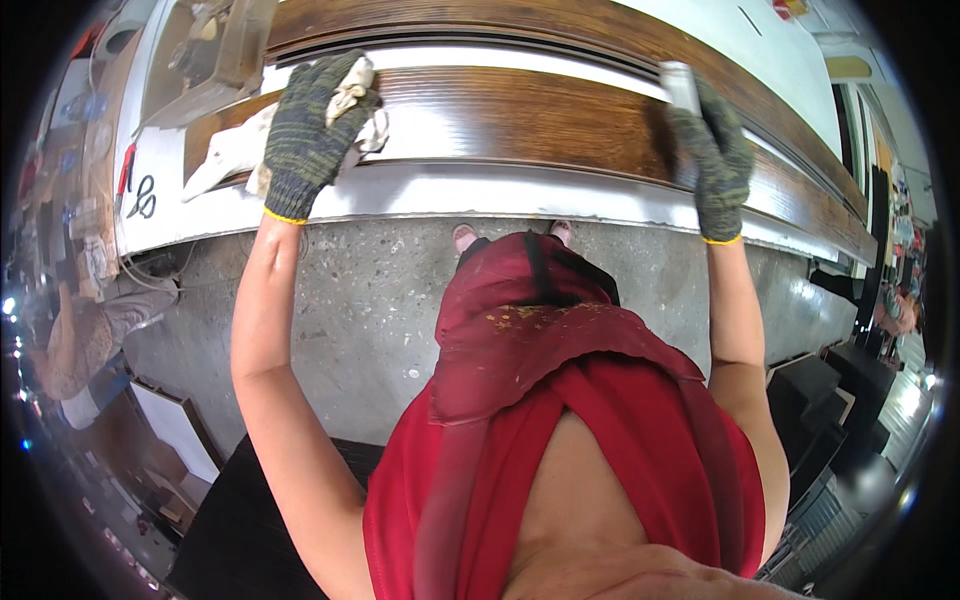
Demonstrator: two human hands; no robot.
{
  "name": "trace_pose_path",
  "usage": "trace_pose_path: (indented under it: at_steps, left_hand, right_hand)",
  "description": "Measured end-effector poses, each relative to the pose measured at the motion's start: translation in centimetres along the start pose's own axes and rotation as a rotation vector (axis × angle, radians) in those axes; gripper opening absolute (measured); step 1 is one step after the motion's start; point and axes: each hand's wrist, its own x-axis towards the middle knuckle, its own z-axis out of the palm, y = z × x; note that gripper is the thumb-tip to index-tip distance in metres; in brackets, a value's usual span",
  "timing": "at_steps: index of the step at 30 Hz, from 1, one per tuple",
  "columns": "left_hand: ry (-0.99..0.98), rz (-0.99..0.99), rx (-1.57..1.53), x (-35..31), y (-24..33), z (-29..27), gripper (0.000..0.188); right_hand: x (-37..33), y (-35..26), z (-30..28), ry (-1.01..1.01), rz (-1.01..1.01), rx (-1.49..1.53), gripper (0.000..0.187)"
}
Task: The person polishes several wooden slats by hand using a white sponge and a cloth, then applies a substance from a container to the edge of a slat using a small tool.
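Note:
My left hand [312,125], in a dark green knitted glove with a yellow cuff edge, grips a bunched white rag [232,152] at the left part of a brown wood-grain board [520,112]. Folds of the rag stick out by the thumb, and a tail of it trails left. Toward the board's right part, my right hand [718,165], gloved alike, is closed around a pale, roughly cylindrical thing [680,88]. Its upper end shows above the fingers; its lower part is blurred. A second brown board [590,38] lies parallel, farther off.
Under the boards is a white worktable [400,205]. A cloudy plastic bin [205,60] stands at its far left, with a red-handled tool [126,168] near the left edge. Another person [90,340] is at the left. Dark stacked pieces [805,395] stand at the right.

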Motion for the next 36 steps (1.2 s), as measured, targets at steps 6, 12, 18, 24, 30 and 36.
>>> trace_pose_path:
  at_steps: [6,12,18,24,30,36]
  left_hand:
    - [-0.045,-0.248,-0.109,0.6,1.0,-0.2,0.041]
    - [-0.134,-0.197,-0.161,4.5,9.9,4.0,0.052]
    - [-0.093,0.195,-0.066,11.6,25.1,13.4,0.063]
    - [-0.040,0.193,-0.153,14.9,32.9,18.7,0.067]
    - [-0.027,-0.042,-0.879,13.7,32.0,14.0,0.074]
    - [-0.256,-0.379,-1.206,12.2,33.4,7.7,0.063]
  right_hand:
    - [-3.5,11.0,-9.2,0.304,0.098,-0.051,0.043]
    - [-3.4,9.3,-8.9,0.230,-0.105,-0.129,0.033]
    - [-4.2,12.3,-9.6,0.323,-0.180,-0.114,0.031]
    - [-4.7,14.6,-10.3,0.397,-0.394,-0.365,0.041]
    - [-4.8,11.2,-12.4,0.347,-0.230,-0.217,0.043]
    - [-4.4,-1.3,-7.0,0.294,-0.038,0.638,0.043]
